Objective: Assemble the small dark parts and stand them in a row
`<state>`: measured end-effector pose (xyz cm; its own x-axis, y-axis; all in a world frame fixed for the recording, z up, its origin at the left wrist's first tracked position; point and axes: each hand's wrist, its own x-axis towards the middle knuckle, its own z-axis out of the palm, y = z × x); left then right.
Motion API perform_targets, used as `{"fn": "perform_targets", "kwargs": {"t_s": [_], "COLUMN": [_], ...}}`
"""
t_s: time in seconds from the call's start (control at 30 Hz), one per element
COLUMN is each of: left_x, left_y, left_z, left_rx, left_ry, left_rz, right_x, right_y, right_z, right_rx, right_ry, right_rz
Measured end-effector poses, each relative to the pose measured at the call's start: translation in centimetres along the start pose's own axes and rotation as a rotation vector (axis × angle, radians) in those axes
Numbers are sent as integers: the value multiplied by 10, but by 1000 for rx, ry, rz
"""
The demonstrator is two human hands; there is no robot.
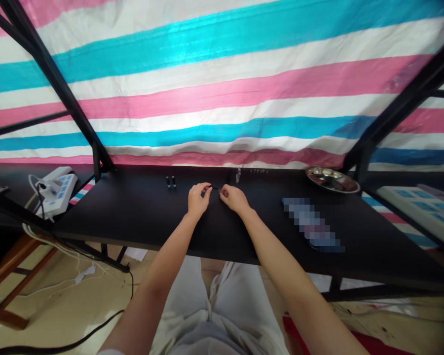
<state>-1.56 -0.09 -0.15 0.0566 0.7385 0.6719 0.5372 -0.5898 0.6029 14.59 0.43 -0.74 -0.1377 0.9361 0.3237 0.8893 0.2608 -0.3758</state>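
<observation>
Over the middle of the black table (133,217), my left hand (199,199) and my right hand (235,198) are close together, fingertips facing. A small, dark, thin stick-like piece (215,187) spans the gap between them. Each hand pinches one end of it, and the fingers hide those ends, so its exact kind does not show. Left of my left hand stand two small black cylinders (167,182) with pale ends. Beyond my right hand lies a short row of clear little pieces (238,175), with several tinier ones (259,171) to its right.
A shiny round metal plate (350,186) sits at the table's back right. Nearer me on the right is a pixelated blue oblong item (313,224). White power strips (64,195) with plugs are at the left; black frame bars (55,79) and a striped sheet (222,98) enclose the back.
</observation>
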Motion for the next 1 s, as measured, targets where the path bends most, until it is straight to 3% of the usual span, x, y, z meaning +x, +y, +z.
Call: {"fn": "perform_targets", "kwargs": {"t_s": [0.17, 0.47, 0.8, 1.0], "left_x": [-2, -7, -7, -7], "left_y": [5, 3, 7, 13], "left_z": [-2, 2, 9, 6], "left_rx": [53, 138, 2, -90], "left_ry": [-71, -258, -158, -163], "left_rz": [99, 157, 2, 46], "right_x": [0, -1, -2, -3], "right_y": [1, -1, -8, -16], "right_z": [0, -2, -2, -6], "right_rx": [-11, 62, -92, -129], "right_ry": [6, 3, -41, -81], "right_rz": [-4, 23, 64, 133]}}
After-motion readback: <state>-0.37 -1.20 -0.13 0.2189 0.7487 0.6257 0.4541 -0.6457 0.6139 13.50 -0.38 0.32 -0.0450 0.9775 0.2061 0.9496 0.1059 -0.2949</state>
